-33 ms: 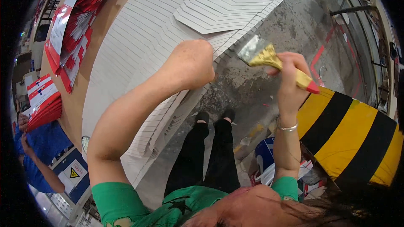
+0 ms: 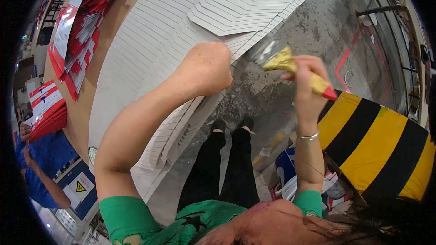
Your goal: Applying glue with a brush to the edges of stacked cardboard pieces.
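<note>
White sheets [image 2: 136, 59] with thin dark lines lie fanned out in overlapping rows across the table. At their right edge my left hand [image 2: 210, 69] is closed in a fist; whatever its fingers hold is hidden beneath it. My right hand [image 2: 311, 79] is wrapped round a scraper [image 2: 282, 60], to the right of the sheets and over the floor. That scraper has a yellow handle with a red end and a broad silvery blade, blurred by motion. Its blade points toward the edge of the sheets; I cannot tell whether they touch.
Piles of red and white printed pieces [image 2: 75, 41] stand on the brown table [image 2: 122, 7]. At the left a co-worker in blue [image 2: 47, 154] has a hand by another red and white stack [image 2: 47, 109]. A yellow and black striped panel [image 2: 377, 149] and a blue bucket [image 2: 286, 165] are at right.
My right hand and the scraper have moved slightly left, toward the sheets. My left hand has barely moved.
</note>
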### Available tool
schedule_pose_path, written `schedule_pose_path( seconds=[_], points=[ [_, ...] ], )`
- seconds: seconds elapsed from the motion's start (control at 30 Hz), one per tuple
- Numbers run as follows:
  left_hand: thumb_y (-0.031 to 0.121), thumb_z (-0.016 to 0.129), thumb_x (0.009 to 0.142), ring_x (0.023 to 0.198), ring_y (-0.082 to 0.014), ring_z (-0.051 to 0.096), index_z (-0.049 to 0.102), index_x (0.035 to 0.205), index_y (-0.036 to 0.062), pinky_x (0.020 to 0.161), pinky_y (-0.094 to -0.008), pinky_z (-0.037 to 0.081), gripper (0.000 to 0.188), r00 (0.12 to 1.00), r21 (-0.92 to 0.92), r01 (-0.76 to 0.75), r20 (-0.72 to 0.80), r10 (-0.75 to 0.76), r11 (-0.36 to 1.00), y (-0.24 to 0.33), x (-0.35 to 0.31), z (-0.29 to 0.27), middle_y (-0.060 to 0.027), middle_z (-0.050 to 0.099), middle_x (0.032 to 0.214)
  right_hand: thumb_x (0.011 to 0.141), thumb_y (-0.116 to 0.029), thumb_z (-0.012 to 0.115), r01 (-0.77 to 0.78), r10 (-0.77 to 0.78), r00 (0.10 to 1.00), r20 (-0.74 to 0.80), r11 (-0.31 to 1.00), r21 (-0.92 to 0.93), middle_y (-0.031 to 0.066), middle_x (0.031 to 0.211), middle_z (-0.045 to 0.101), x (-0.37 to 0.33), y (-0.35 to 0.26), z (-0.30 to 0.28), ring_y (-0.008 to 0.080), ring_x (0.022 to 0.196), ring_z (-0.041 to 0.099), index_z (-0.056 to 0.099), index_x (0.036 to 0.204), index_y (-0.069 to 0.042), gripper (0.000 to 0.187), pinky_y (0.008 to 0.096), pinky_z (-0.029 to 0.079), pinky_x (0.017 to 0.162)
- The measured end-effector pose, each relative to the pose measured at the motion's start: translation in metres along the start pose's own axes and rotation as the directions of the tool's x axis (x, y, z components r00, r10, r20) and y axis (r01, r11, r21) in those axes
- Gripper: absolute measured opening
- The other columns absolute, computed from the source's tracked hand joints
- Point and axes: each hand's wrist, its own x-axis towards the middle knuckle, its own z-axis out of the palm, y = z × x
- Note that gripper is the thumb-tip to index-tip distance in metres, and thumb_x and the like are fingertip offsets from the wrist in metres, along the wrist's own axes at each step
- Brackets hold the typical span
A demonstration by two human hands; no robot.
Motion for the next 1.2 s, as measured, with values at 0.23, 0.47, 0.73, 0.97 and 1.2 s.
schedule_pose_path(
  seconds=[0.23, 0.47, 0.73, 0.97, 1.2],
  points=[
    [0.005, 0.053, 0.069, 0.080, -0.0421, 0.061, 0.057, 0.075, -0.0116, 0.076, -0.0458, 0.048, 0.018, 1.000, 0.009, -0.011, -0.027, 0.011, 1.000, -0.001, 0.002, 0.004, -0.0311, 0.060, 0.078, 0.076, -0.001, 0.062, -0.042, 0.047, 0.998, 0.033, 0.987, -0.153, 0.0115, 0.074, 0.061, -0.028, -0.013, 0.010, 0.0171, 0.063, 0.059, 0.061, 0.074, 0.001, 0.003, 0.0276, 0.047, 0.059],
    [0.007, 0.056, 0.065, 0.075, -0.0354, 0.064, 0.065, 0.070, -0.0046, 0.070, -0.0403, 0.052, 0.015, 0.997, 0.077, -0.012, -0.079, 0.018, 0.997, -0.002, 0.003, 0.006, -0.0243, 0.063, 0.076, 0.076, 0.001, 0.061, -0.115, 0.115, 0.993, 0.011, 0.993, -0.016, 0.0096, 0.074, 0.059, -0.042, -0.023, 0.013, 0.0157, 0.064, 0.059, 0.059, 0.075, 0.000, 0.002, 0.0281, 0.047, 0.060],
    [0.005, 0.051, 0.066, 0.076, -0.0413, 0.062, 0.061, 0.069, -0.0100, 0.075, -0.0446, 0.050, 0.018, 0.997, 0.034, -0.059, -0.038, 0.061, 0.998, -0.002, 0.001, 0.000, -0.0305, 0.060, 0.075, 0.085, -0.003, 0.056, -0.016, 0.015, 1.000, -0.017, 0.998, -0.068, 0.0074, 0.081, 0.059, -0.036, -0.020, 0.005, 0.0120, 0.059, 0.059, 0.059, 0.081, 0.002, 0.007, 0.0226, 0.045, 0.054],
    [0.006, 0.051, 0.066, 0.077, -0.0407, 0.062, 0.062, 0.069, -0.0102, 0.075, -0.0439, 0.050, 0.020, 0.996, 0.057, -0.064, -0.056, 0.068, 0.996, -0.003, 0.004, 0.005, -0.0307, 0.060, 0.075, 0.083, 0.000, 0.056, -0.017, 0.018, 1.000, 0.013, 0.993, -0.117, 0.0081, 0.082, 0.060, -0.045, -0.012, 0.016, 0.0124, 0.060, 0.060, 0.059, 0.078, 0.003, 0.006, 0.0228, 0.047, 0.055],
    [0.006, 0.052, 0.066, 0.078, -0.0405, 0.062, 0.062, 0.072, -0.0111, 0.076, -0.0440, 0.050, 0.021, 0.995, 0.050, -0.079, -0.059, 0.082, 0.996, -0.001, 0.002, 0.002, -0.0306, 0.060, 0.077, 0.075, -0.001, 0.061, 0.079, -0.058, 0.994, 0.094, 0.967, -0.243, 0.0112, 0.075, 0.061, -0.063, -0.015, 0.020, 0.0170, 0.065, 0.059, 0.059, 0.073, 0.001, 0.004, 0.0278, 0.047, 0.061]
  ],
)
